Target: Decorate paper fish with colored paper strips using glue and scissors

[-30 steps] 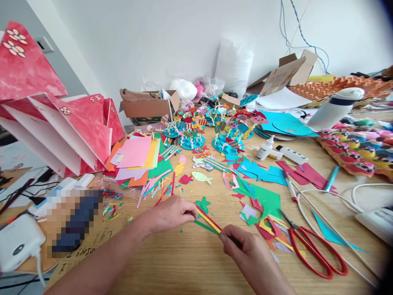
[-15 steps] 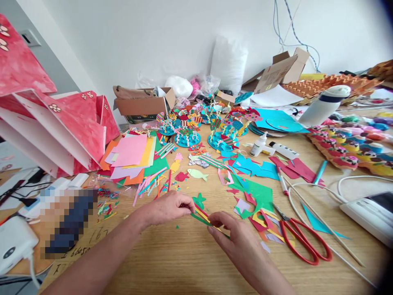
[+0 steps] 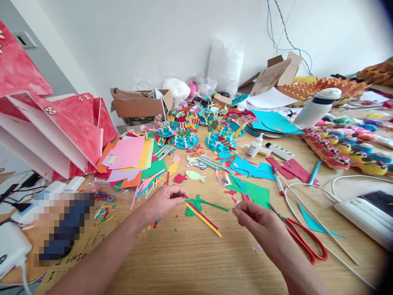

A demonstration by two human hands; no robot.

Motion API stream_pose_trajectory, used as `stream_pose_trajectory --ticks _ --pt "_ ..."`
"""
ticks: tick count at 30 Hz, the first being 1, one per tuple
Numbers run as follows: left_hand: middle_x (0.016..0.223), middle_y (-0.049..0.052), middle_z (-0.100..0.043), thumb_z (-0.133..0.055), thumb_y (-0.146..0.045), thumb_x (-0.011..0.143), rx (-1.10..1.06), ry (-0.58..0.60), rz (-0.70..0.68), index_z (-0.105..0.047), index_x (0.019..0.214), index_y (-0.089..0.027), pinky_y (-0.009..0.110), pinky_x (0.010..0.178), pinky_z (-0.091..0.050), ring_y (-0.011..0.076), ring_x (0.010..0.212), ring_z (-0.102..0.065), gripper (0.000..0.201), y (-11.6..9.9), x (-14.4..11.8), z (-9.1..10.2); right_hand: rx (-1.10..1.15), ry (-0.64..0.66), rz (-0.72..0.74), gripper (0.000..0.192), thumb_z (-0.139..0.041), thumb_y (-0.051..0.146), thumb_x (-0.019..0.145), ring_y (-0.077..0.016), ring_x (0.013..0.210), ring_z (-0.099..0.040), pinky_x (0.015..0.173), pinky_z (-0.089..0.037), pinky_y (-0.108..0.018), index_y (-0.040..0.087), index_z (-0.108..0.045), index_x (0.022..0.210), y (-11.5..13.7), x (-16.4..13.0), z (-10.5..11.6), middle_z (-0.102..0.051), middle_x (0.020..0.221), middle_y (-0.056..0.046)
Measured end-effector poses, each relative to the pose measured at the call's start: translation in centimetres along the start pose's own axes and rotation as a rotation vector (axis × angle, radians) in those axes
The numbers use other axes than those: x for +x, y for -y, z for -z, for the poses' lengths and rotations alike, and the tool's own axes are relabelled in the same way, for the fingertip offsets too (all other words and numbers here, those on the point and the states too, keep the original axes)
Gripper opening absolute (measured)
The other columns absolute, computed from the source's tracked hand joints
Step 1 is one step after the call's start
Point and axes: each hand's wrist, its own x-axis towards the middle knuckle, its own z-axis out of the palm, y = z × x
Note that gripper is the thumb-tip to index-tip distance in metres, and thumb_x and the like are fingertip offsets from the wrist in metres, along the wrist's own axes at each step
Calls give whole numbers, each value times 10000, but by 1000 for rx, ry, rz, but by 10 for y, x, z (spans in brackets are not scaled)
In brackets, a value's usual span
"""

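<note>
My left hand pinches the ends of several narrow paper strips. A yellow strip and a red strip lie side by side, slanting toward me. A green strip fans out separately to the right. Under and behind them is a green paper cutout. My right hand is closed, thumb against fingers, just beyond the green strip's free end; whether anything is between the fingertips I cannot make out. Red-handled scissors lie partly behind my right wrist.
Colored paper sheets lie left; blue and green scraps lie right. Paper fish lie ahead, with decorated blue discs beyond. A glue bottle, wooden stick and white cable are on the right.
My right hand has moved right, away from my left hand and the strips. The strips, previously bunched between both hands, now spread from my left hand, green apart from red and yellow.
</note>
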Motion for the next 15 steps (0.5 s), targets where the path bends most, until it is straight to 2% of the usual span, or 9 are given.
stream_pose_trajectory --ticks 4,7,10,15 --pt "735 -7 -561 -525 -210 690 -194 -157 -24 -586 816 -142 217 670 -382 114 716 -497 155 -7 0 -5 111 14 -41 220 -482 371 737 -114 547 -446 521 -356 -226 178 -534 646 2 -1 -10 -471 559 27" --pt "699 -23 -509 -543 -221 686 -320 -226 -76 -546 802 -149 208 656 -387 97 682 -474 137 -14 -1 -16 300 67 -49 256 -504 403 727 -127 591 -494 562 -395 -243 166 -577 788 13 1 -29 -549 645 1" --pt "692 -27 -487 -551 -229 694 -370 -239 -125 -507 772 -158 205 650 -390 91 672 -465 115 -16 0 -30 497 75 -48 322 -555 433 704 -109 562 -483 539 -389 -234 161 -579 875 23 7 -45 -561 668 1" --pt "650 -34 -454 -547 -232 705 -359 -178 -144 -461 715 -163 195 604 -382 84 632 -449 111 -13 0 -50 717 -53 -40 303 -589 456 679 -82 469 -394 459 -319 -211 155 -590 714 29 15 -54 -475 504 33"
